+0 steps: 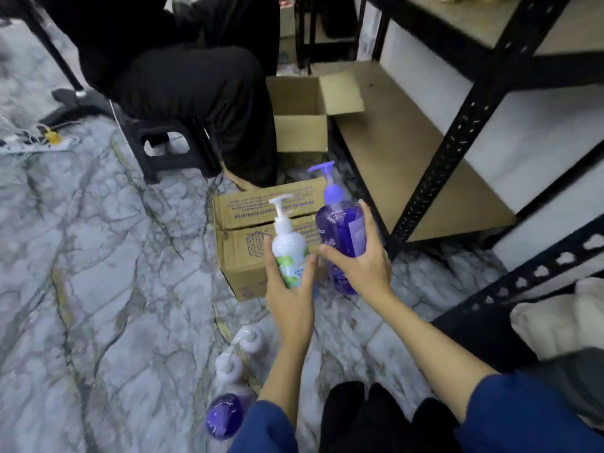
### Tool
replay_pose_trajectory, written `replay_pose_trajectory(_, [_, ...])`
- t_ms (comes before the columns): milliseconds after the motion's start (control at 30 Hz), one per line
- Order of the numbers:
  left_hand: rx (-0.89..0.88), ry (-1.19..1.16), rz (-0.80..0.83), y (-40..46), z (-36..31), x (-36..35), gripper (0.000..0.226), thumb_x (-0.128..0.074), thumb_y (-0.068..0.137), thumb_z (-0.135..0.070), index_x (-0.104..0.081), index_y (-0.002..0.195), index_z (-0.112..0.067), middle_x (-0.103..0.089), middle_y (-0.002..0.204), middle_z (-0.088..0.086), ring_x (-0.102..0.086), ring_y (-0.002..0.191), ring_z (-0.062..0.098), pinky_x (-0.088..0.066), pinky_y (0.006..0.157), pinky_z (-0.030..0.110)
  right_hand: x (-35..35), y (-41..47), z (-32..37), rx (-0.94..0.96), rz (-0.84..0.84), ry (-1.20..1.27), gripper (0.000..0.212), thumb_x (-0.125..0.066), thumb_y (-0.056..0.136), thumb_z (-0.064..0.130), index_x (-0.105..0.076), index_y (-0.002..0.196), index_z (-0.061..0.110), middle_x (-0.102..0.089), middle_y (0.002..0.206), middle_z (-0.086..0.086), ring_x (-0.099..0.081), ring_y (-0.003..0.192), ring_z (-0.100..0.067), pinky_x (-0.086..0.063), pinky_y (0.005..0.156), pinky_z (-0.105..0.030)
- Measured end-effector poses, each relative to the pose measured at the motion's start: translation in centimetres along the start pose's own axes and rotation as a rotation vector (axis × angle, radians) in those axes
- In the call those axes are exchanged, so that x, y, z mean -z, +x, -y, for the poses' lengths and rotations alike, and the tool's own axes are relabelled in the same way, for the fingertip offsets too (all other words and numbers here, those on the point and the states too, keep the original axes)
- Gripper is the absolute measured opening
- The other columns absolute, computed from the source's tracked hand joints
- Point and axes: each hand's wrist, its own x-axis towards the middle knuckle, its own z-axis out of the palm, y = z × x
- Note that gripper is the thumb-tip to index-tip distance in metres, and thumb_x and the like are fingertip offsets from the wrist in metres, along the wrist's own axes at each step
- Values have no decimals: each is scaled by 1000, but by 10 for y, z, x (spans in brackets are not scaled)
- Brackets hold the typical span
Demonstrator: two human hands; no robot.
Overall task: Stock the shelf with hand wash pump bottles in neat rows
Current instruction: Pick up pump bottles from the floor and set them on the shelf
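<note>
Stockroom, black metal shelving point(464, 132), cardboard cartons point(255, 246), marble-pattern floor point(98, 289)

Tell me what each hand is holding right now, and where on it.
Left hand grips the white pump bottle around its lower body. Right hand grips the purple pump bottle around its body.

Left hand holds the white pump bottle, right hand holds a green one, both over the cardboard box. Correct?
Not quite. The head view shows the right hand holding a purple bottle, not green. The left hand does hold the white pump bottle, over the cardboard box.
</note>
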Motion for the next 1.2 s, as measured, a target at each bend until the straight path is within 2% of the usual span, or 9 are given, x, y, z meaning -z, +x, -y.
replay_pose_trajectory(100, [-65,-43,-5,1,-40,5,69,-68,83,-41,-30,141,-48,-60,111,-24,-54,88,-21,-41,78,3,24,-7,39,74,-96,40,97,-82,67,38,-22,143,49,-46,131,26,-46,111,4,-33,82,-18])
replay_pose_trajectory(200, [-137,-102,6,-1,-80,6,69,-70,82,-42,-32,140,-47,-61,111,-24,-59,94,-8,-48,89,25,48,-14,76,136,-156,98,95,-82,67,39,-22,140,55,-43,128,33,-45,111,6,-39,91,-22])
replay_pose_trajectory(300, [-216,-157,50,-11,-122,6,72,-69,84,-39,-27,142,-47,-51,101,-47,-55,94,-13,-42,81,14,74,-27,115,207,-203,110,94,-77,63,50,-20,136,60,-36,114,55,-46,112,3,-44,100,-37])
replay_pose_trajectory(500, [-315,-240,143,-51,-200,8,73,-68,84,-42,-23,140,-54,-54,106,-29,-56,93,-7,-41,81,17,135,-59,177,322,-360,88,92,-71,55,66,-16,130,70,-45,137,19,-53,118,-12,-51,92,-46])
replay_pose_trajectory(633, [-381,-264,173,-84,-246,2,66,-68,84,-38,-29,136,-50,-48,89,-34,-49,77,-16,-33,65,-3,182,-86,203,361,-476,81,97,-78,64,53,-20,142,50,-46,136,20,-53,112,-8,-51,93,-43])
replay_pose_trajectory(833, [-490,-353,317,-137,-302,-23,72,-67,85,-40,-25,144,-46,-41,94,-42,-48,80,-21,-33,69,3,261,-131,235,396,-722,24,96,-72,60,62,-18,140,54,-45,137,18,-53,116,-11,-51,91,-46])
replay_pose_trajectory(1000, [-555,-429,506,-191,-333,-54,72,-66,86,-39,-23,144,-46,-47,98,-35,-50,81,-21,-37,72,8,328,-164,250,407,-932,-19,95,-78,69,47,-20,144,48,-44,140,13,-51,117,-15,-48,96,-46])
replay_pose_trajectory(1100, [-565,-481,614,-221,-350,-75,72,-66,86,-35,-23,143,-45,-49,102,-37,-53,86,-21,-44,74,7,361,-179,250,378,-1022,-61,94,-77,71,46,-18,145,46,-41,137,18,-47,116,-10,-47,97,-41])
replay_pose_trajectory(1200, [-570,-517,690,-244,-365,-98,73,-66,86,-39,-22,143,-48,-46,102,-36,-54,91,-12,-49,83,21,388,-189,243,342,-1111,-121,94,-75,73,48,-15,146,45,-37,146,13,-42,127,-16,-38,92,-31])
